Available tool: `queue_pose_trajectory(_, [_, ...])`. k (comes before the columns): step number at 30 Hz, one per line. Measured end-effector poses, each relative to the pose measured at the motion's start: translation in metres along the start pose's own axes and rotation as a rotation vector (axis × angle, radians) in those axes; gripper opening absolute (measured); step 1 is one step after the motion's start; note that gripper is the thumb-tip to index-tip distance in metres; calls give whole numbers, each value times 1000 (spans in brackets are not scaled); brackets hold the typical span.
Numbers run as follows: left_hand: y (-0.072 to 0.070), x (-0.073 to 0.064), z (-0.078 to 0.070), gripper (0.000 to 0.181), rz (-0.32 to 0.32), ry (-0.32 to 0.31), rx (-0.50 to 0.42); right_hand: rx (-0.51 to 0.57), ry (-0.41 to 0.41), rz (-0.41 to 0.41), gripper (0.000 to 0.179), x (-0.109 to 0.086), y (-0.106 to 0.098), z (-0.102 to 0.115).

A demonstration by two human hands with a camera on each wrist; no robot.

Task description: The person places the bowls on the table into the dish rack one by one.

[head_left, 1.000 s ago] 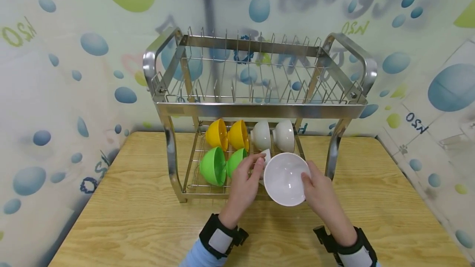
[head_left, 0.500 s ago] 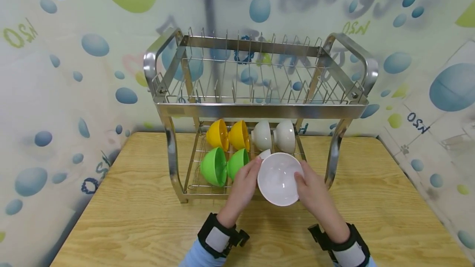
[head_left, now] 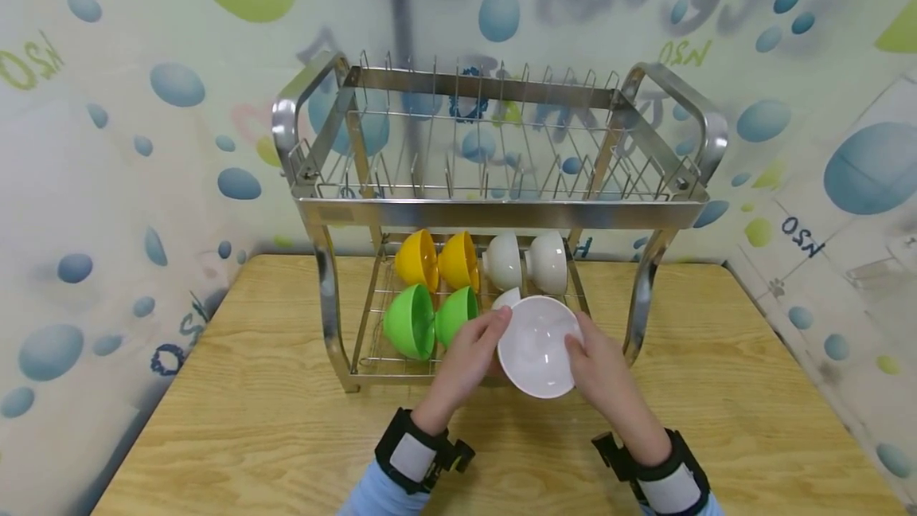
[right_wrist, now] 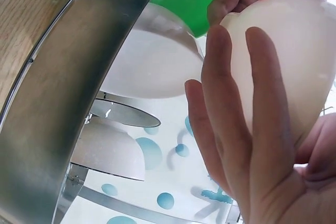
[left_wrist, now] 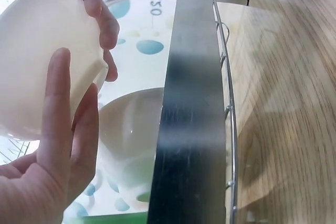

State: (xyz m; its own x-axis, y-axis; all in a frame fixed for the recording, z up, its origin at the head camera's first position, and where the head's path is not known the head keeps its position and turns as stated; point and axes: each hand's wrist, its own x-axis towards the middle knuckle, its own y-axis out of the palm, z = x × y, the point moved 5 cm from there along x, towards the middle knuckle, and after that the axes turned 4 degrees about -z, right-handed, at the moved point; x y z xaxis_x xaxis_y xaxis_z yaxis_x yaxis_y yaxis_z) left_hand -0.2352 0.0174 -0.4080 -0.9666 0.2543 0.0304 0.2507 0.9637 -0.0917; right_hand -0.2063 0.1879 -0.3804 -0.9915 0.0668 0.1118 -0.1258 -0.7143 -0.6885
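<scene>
Both hands hold a white bowl (head_left: 539, 347) in front of the rack's lower shelf, its inside facing the head camera. My left hand (head_left: 464, 358) grips the left side, thumb at the rim. In the left wrist view its fingers (left_wrist: 59, 87) lie along the bowl's outside. On the opposite side, my right hand (head_left: 607, 373) has its thumb over the rim and its fingers (right_wrist: 265, 85) spread under the outer wall. Behind the held bowl, another white bowl (head_left: 507, 299) is mostly hidden; the left wrist view shows more of this shelved bowl (left_wrist: 131, 135).
A two-tier metal dish rack (head_left: 501, 215) stands on a wooden table (head_left: 229, 436). Its lower shelf bears two yellow bowls (head_left: 415, 259), two green bowls (head_left: 408, 323) and two white bowls (head_left: 548, 263) at the back, all on edge. A patterned wall covering (head_left: 179, 181) hangs behind.
The white bowl and right hand have shifted slightly left. The left hand, earlier near the bowl behind, now grips the held bowl's left rim. Little differs over the last half second.
</scene>
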Motion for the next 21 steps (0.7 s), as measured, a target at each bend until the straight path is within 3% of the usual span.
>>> queue_pose_trajectory(9, [0, 3, 4, 41, -2, -50, 1, 6, -12, -16, 37, 3, 0, -2])
queue_pose_trajectory(15, [0, 1, 1, 39, -20, -20, -7, 61, -27, -79, 41, 3, -5, -7])
queue_pose_trajectory(21, [-3, -1, 0, 41, -80, 4, 1, 184, 44, -93, 46, -3, -12, -21])
